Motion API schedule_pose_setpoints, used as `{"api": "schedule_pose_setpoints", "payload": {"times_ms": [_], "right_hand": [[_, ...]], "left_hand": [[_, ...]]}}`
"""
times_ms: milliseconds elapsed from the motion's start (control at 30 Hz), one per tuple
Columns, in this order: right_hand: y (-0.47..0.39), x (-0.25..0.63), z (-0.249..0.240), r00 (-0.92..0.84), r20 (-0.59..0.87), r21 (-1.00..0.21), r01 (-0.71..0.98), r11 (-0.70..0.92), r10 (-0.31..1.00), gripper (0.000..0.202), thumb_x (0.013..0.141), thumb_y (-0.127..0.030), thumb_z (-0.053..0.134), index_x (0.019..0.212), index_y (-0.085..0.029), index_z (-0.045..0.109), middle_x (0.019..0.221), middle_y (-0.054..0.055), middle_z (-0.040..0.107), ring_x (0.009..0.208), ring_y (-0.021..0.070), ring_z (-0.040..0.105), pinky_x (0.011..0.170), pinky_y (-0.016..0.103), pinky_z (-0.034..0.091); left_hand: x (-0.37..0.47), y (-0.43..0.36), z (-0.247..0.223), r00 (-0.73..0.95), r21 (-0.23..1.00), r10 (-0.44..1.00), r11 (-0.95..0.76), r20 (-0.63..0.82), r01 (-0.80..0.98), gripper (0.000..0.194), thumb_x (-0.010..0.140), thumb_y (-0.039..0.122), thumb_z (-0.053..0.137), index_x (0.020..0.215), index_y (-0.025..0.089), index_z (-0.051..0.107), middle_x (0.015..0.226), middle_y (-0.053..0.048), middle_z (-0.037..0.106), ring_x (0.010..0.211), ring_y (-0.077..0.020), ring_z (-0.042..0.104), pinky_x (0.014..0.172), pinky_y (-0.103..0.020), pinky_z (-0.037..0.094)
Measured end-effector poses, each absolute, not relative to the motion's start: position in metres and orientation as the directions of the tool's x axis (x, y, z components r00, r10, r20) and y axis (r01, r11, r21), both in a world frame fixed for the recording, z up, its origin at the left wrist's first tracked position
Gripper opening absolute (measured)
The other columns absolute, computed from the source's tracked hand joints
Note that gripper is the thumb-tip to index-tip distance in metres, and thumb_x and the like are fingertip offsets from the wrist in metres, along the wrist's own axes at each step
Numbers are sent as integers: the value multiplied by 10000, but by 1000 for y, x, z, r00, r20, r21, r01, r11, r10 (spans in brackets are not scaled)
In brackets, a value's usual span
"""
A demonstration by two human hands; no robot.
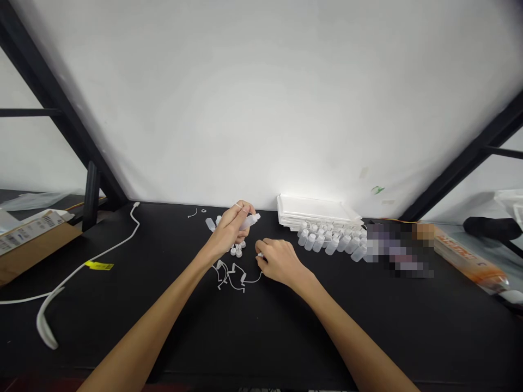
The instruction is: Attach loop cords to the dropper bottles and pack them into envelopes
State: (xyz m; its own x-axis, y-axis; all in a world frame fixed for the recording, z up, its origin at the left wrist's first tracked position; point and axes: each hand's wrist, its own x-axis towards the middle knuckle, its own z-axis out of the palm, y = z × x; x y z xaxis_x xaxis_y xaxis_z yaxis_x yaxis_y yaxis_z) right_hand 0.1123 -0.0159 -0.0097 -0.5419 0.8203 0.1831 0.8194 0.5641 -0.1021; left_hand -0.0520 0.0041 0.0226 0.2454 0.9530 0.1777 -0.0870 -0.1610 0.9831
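Note:
My left hand (235, 226) is wrapped round a small translucent bottle (249, 221), its neck pointing right. My right hand (280, 261) is closed just above the black table, with a small white piece (260, 255) between thumb and fingers. Several white caps (237, 250) lie between and below the hands. Thin white tubes with small end pieces (231, 274) are spread in front of them. Behind my left hand another translucent bottle (210, 224) lies on the table. To the right stand or lean several capped bottles (327, 239) in a group.
A stack of white trays (316, 209) is against the wall behind the capped bottles. A white cable (98, 255) with a yellow tag crosses the left side. A cardboard box (38, 239) is far left, an orange-printed package (469, 261) far right.

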Motion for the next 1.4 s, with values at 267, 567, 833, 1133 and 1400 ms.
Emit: {"api": "schedule_pose_setpoints", "payload": {"times_ms": [267,567,833,1133,1400], "right_hand": [[-6,119,-11,-454,220,-416,757,504,864,92,735,-147,546,798,-174,607,762,37,645,672,162,592,576,254,358],[2,128,18,-210,323,-944,-145,297,923,302,739,-419,706,881,-157,658,687,18,594,600,145,590,410,228,439],[0,129,14,-298,354,-935,-139,327,887,274,757,-361,724,944,-162,715,689,36,651,699,189,664,518,292,557],[1,133,14,-273,338,-941,-97,324,901,280,699,-332,776,908,-153,723,696,43,689,668,179,667,545,295,552],[-2,130,15,-284,324,-946,-74,316,903,302,707,-385,768,889,-149,714,691,30,665,635,160,645,614,320,559]], "left_hand": [[-47,-2,27,213,986,963,-153,163,-62,281,914,498,488,889,218,468,498,98,275,388,-44,201,361,-126,153],[-38,-5,22,244,991,961,-134,131,-3,324,889,518,508,825,205,454,525,94,290,399,-42,256,367,-122,175],[-37,-3,16,211,986,965,-166,155,36,318,899,503,500,823,198,450,549,89,305,398,-37,259,366,-133,171],[-40,-3,14,168,954,957,-263,239,142,282,909,466,484,834,194,473,499,98,286,388,-50,254,366,-151,210],[-37,-3,14,90,908,942,-336,324,249,269,912,432,466,794,191,477,465,94,311,383,-66,292,395,-181,251]]}}
